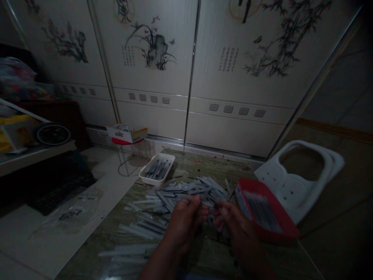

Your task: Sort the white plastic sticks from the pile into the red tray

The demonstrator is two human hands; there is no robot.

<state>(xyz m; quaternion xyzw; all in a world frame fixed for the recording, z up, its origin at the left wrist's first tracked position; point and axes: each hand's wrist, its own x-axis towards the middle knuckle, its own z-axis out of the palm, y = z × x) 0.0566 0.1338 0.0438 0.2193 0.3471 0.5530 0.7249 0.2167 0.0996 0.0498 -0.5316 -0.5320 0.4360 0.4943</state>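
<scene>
In the dim head view, my left hand (188, 216) and my right hand (230, 219) come close together over the table. Their fingers are closed on a slim pale pen (207, 203) between them, and a dark end shows by the right fingertips. Blur hides its details. Around the hands lies a heap of slim pens (186, 190), pale and clear with dark parts. More pens (140, 229) are laid in rows to the left. A red bin (288, 231) right of my right hand holds many pens. Beyond the heap, a white tray (151, 181) contains dark, thin pieces.
The green marbled table (96, 249) ends on the left above a tiled floor. A white plastic chair (309, 194) stands at the right. Behind are a red stool (118, 142) with a printed box (119, 134) and sliding cabinet doors (151, 120).
</scene>
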